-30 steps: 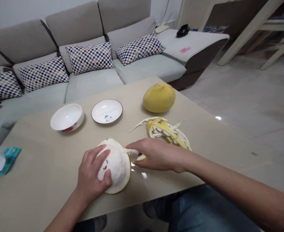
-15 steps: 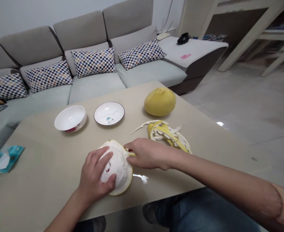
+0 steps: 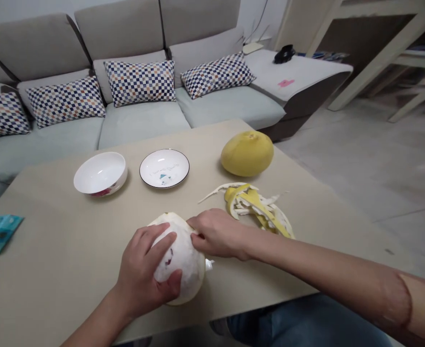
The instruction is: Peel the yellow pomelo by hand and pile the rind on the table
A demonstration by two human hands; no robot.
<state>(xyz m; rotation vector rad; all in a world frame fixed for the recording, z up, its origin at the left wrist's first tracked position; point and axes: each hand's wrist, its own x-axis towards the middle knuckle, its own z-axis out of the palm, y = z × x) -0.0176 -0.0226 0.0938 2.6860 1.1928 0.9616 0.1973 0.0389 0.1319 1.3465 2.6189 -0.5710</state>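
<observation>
A partly peeled pomelo (image 3: 189,272), mostly white pith with a small dark reddish gap, rests on the table (image 3: 78,279) before me. My left hand (image 3: 145,262) is clasped over its left side, fingers and thumb pressed on the pith. At its upper right edge my right hand (image 3: 217,233) is closed, with curled fingers pinching the peel there; the pinch itself is mostly hidden. Just beyond my right wrist lies a heap of yellow-and-white peel strips (image 3: 257,205). Behind the heap sits a whole yellow pomelo (image 3: 247,155).
A white bowl (image 3: 98,172) and a dark-rimmed plate (image 3: 158,166) stand farther back on the table. Near the left edge lies a teal packet (image 3: 6,233). Past the table is a sofa (image 3: 143,123) with checkered cushions (image 3: 140,83).
The yellow strip that showed by my right fingers is out of sight. The pomelo and both hands appear slightly lower and farther right, while the camera view has also shifted.
</observation>
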